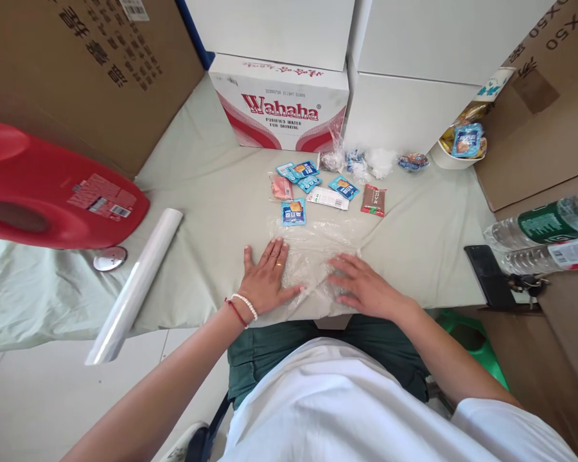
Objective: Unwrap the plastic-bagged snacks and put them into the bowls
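A sheet of clear plastic wrap (313, 247) lies crinkled on the cloth-covered table in front of me. My left hand (267, 279) rests flat on its left side, fingers spread, a ring on one finger and bracelets at the wrist. On the right side my right hand (361, 285) touches the film with its fingers apart and slightly bent. Just beyond the film lie small snack packets: a blue packet (293, 212), another blue packet (343, 188), a white packet (327, 197), a pink packet (281, 187) and a brown packet (374, 200).
A roll of plastic film (135, 285) and a red jug (52, 192) stand to the left. Behind are a Wahaha water carton (284, 106) and several plastic-wrapped bundles (380, 162). On the right are a snack tub (455, 160), a phone (489, 276), keys (530, 283) and a water bottle (549, 223).
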`<state>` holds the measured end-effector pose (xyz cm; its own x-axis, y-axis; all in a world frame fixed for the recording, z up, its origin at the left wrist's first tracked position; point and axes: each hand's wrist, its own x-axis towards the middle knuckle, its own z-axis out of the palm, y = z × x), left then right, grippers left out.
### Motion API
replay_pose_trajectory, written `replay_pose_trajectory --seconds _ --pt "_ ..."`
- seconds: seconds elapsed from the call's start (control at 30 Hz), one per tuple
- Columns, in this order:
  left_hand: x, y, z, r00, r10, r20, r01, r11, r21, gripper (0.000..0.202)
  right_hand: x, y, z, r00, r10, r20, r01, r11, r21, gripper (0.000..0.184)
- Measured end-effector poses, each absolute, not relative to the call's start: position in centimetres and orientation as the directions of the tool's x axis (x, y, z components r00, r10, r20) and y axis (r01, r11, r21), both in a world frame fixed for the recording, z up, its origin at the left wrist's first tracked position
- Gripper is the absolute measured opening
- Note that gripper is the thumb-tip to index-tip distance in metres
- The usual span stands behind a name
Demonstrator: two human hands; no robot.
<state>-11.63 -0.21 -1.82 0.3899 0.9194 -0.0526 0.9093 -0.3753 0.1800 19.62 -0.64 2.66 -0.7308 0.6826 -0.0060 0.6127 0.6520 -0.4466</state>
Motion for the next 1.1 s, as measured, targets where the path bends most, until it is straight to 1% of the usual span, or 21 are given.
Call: replay_pose_trajectory --seconds 0.07,0.17,0.27,0.33,0.4,0.47,0.5,0.6,0.67,0.7,0.77,0.83,0.87,0.9,1.0,1.03,1.1 --pt "-12.2 -0.8 -1.8 0.393 0.918 -0.045 0.908 -0.38 0.178 0.107 20.6 -2.5 2.5 -0.767 0.633 -0.108 0.594 0.635 -0.494 0.049" --pt "-13.0 -1.9 -1.9 0.398 0.917 -0.021 0.903 -0.388 0.183 0.112 23.5 -4.3 2.9 -0.752 0.639 -0.161 0.587 0.539 -0.604 0.052" --pt "-13.4 -2.7 -1.9 0.411 0.912 -0.01 0.895 -0.402 0.192 0.113 26.0 -3.4 4.1 -0.734 0.658 -0.165 0.528 0.402 -0.748 0.039" --pt "-13.4 -2.8 -1.8 0.42 0.908 -0.009 0.891 -0.41 0.195 0.111 26.2 -1.1 4.8 -0.668 0.728 -0.154 0.531 0.321 -0.784 0.033" --pt "-13.3 -2.8 -1.7 0.422 0.906 -0.005 0.889 -0.413 0.195 0.108 25.1 2.4 5.2 -0.537 0.834 -0.123 0.602 0.277 -0.749 0.032" --pt "-13.2 -2.8 -1.6 0.419 0.908 -0.001 0.89 -0.411 0.195 0.105 22.7 6.5 5.3 -0.411 0.909 -0.074 0.698 0.261 -0.667 0.029" --pt "-13.2 -2.8 -1.5 0.417 0.909 -0.001 0.891 -0.409 0.196 0.102 21.0 8.7 5.3 -0.378 0.924 -0.057 0.74 0.265 -0.619 0.027" --pt "-13.1 -2.7 -1.3 0.413 0.911 -0.006 0.892 -0.404 0.201 0.096 14.7 14.1 5.5 -0.359 0.933 -0.005 0.831 0.317 -0.457 0.026" --pt "-13.1 -2.7 -1.2 0.414 0.91 -0.006 0.892 -0.404 0.203 0.095 10.0 16.7 5.5 -0.328 0.944 -0.019 0.887 0.301 -0.351 0.031" --pt "-13.1 -2.7 -1.2 0.414 0.91 -0.006 0.892 -0.404 0.202 0.096 7.7 17.7 5.4 -0.296 0.954 -0.037 0.909 0.27 -0.318 0.035" --pt "-13.1 -2.7 -1.3 0.413 0.911 -0.006 0.893 -0.404 0.199 0.097 3.7 19.3 4.9 -0.253 0.966 -0.052 0.926 0.226 -0.304 0.044" --pt "-13.1 -2.6 -1.3 0.411 0.912 -0.005 0.895 -0.402 0.193 0.098 0.7 20.2 4.0 -0.214 0.975 -0.06 0.931 0.185 -0.315 0.057" --pt "-13.1 -2.6 -1.3 0.411 0.912 -0.004 0.896 -0.403 0.19 0.098 -0.3 20.5 3.6 -0.199 0.978 -0.056 0.931 0.171 -0.322 0.06" --pt "-13.1 -2.6 -1.3 0.41 0.912 -0.002 0.896 -0.403 0.187 0.099 -1.0 20.7 3.2 -0.185 0.981 -0.052 0.932 0.159 -0.327 0.059" --pt "-13.1 -2.6 -1.4 0.413 0.911 0.004 0.894 -0.406 0.187 0.099 -1.5 20.7 2.7 -0.189 0.981 -0.055 0.929 0.16 -0.334 0.042" --pt "-13.1 -2.6 -1.4 0.414 0.91 0.008 0.893 -0.408 0.19 0.1 -1.2 20.5 2.9 -0.197 0.978 -0.063 0.927 0.165 -0.336 0.042" --pt "-13.1 -2.6 -1.5 0.414 0.91 0.019 0.891 -0.41 0.195 0.1 -0.1 19.8 3.6 -0.218 0.973 -0.074 0.923 0.181 -0.339 0.047"
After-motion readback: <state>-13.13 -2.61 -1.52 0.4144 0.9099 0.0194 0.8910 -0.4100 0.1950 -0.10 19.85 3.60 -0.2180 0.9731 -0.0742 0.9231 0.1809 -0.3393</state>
